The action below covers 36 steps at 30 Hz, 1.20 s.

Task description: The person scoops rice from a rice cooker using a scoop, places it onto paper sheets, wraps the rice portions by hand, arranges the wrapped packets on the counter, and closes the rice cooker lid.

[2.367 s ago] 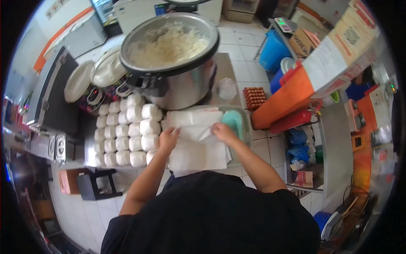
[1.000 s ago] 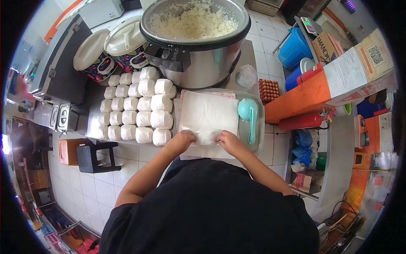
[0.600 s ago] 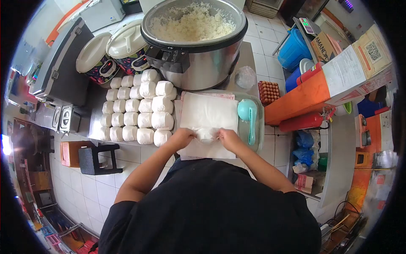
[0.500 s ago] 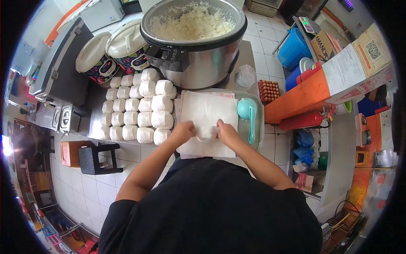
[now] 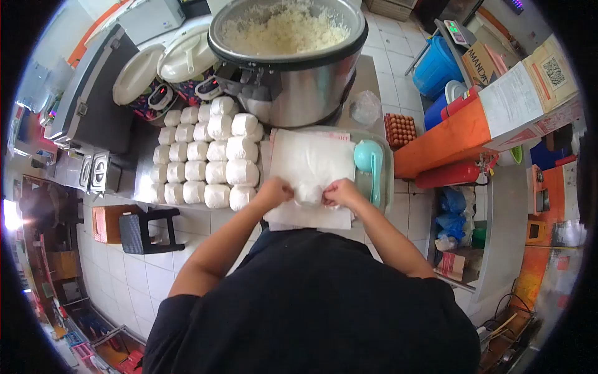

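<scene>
Closing up the ends of a white paper bundle (image 5: 308,194), I judge.
My left hand (image 5: 275,194) and right hand (image 5: 341,192) pinch narrowly at its 2 sides; it sits on the stacked sheets (image 5: 311,156), rounded on top, creased at the edges. The next move calls for even, gentle tucking.

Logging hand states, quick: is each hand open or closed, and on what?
Left hand: closed, pinching one end of the paper parcel.
Right hand: closed, pinching its other end.
</scene>
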Available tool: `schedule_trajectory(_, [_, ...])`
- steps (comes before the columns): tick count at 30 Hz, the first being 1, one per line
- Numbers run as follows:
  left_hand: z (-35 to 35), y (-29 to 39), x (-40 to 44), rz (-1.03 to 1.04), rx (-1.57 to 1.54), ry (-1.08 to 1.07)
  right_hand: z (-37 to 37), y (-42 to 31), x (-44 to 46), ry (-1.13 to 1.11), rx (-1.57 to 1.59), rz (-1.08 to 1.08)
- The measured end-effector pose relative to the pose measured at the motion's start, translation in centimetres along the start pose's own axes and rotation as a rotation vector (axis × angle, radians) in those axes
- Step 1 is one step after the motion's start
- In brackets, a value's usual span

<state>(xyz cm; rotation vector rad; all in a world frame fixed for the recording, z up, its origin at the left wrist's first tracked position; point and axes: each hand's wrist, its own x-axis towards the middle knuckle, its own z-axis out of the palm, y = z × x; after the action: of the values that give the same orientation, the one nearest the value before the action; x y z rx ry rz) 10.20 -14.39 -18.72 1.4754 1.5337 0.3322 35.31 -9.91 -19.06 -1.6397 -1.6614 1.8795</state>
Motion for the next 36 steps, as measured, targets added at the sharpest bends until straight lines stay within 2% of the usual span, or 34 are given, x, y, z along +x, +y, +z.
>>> schedule_trajectory(1, [-0.5,0.7,0.2,-0.006,-0.004,-0.007,-0.2,-0.2,0.5,0.003,0.039,0.049])
schedule_trajectory(2, [-1.2,1.7,0.6,0.071,0.152,0.057,-0.2,-0.6,0.9,0.007,-0.092,0.065])
schedule_trajectory(3, [-1.6,2.6,1.0,0.152,0.31,0.125,-0.2,-1.0,0.8,0.01,-0.091,0.063])
schedule_trajectory(4, [-1.6,3.0,1.2,0.155,0.313,0.124,-0.1,-1.4,0.5,0.034,-0.216,0.004])
schedule_trajectory(5, [-1.8,3.6,1.4,0.284,0.381,0.11,-0.1,-1.8,0.3,0.059,-0.34,-0.057])
schedule_trajectory(6, [-1.9,3.8,1.7,0.414,0.448,0.093,-0.1,-2.1,0.1,0.065,-0.335,-0.059])
schedule_trajectory(8, [-1.0,3.3,2.1,0.491,0.39,0.079,-0.2,-2.4,-0.9,0.056,-0.599,-0.318])
schedule_trajectory(9, [-0.3,2.6,2.6,0.562,0.328,0.065,-0.2,-1.7,-0.9,0.066,-0.597,-0.316])
schedule_trajectory(10, [-0.2,2.3,3.0,0.688,0.162,0.011,0.1,-0.5,-0.7,0.115,-0.353,-0.322])
schedule_trajectory(11, [0.2,1.9,2.9,0.695,0.16,0.001,0.2,0.6,-0.5,0.161,-0.111,-0.324])
schedule_trajectory(12, [0.1,2.8,1.9,0.455,-0.081,-0.118,0.4,0.6,-0.9,0.169,-0.11,-0.316])
schedule_trajectory(13, [-0.1,3.7,0.8,0.208,-0.315,-0.232,0.7,0.0,-1.5,0.217,0.046,-0.245])
schedule_trajectory(14, [-0.5,4.5,-0.1,0.184,-0.276,-0.198,1.1,-0.7,-1.8,0.263,0.202,-0.178])
schedule_trajectory(15, [-0.3,4.4,-0.4,0.192,-0.276,-0.197,1.5,-1.1,-1.7,0.268,0.197,-0.182])
schedule_trajectory(17, [0.3,3.8,-0.8,0.192,-0.291,-0.097,2.8,-2.1,-1.5,0.137,0.613,0.058])
schedule_trajectory(19, [0.5,3.4,-1.4,0.188,-0.276,-0.077,4.8,-5.2,-2.6,0.214,0.575,-0.011])
schedule_trajectory(21, [0.2,3.1,-2.0,0.193,-0.49,-0.026,5.5,-7.8,-3.2,0.371,0.029,-0.13])
schedule_trajectory(23, [-0.5,2.8,-2.5,0.206,-0.609,-0.015,5.5,-8.7,-2.7,0.357,0.025,-0.123])
schedule_trajectory(25, [-2.4,2.5,-3.2,0.261,-0.452,0.044,5.6,-11.5,-4.0,0.156,0.266,-0.144])
schedule_trajectory(27, [-6.7,4.6,-5.0,0.215,-0.378,0.036,6.4,-15.0,-6.2,0.092,0.326,-0.121])
schedule_trajectory(29, [-10.1,6.0,-6.2,0.892,-0.2,0.398,7.7,-16.7,-7.6,-0.093,0.417,-0.193])
schedule_trajectory(30, [-11.5,6.4,-6.7,0.881,-0.206,0.401,8.2,-17.9,-8.3,-0.157,0.368,-0.184])
schedule_trajectory(31, [-12.9,6.6,-7.1,1.037,-0.173,0.358,8.9,-18.6,-8.6,-0.164,0.365,-0.174])
schedule_trajectory(32, [-14.0,6.7,-7.5,1.192,-0.139,0.313,9.7,-19.2,-8.8,-0.249,0.319,-0.252])
schedule_trajectory(33, [-15.0,6.7,-7.9,1.182,-0.143,0.317,10.5,-19.8,-9.1,-0.333,0.274,-0.331])
schedule_trajectory(35, [-16.6,6.4,-8.2,1.416,0.038,0.326,11.6,-21.3,-9.3,-0.375,0.291,-0.302])
schedule_trajectory(36, [-16.9,5.8,-8.1,1.418,0.056,0.298,12.0,-21.8,-9.0,-0.37,0.157,-0.316])
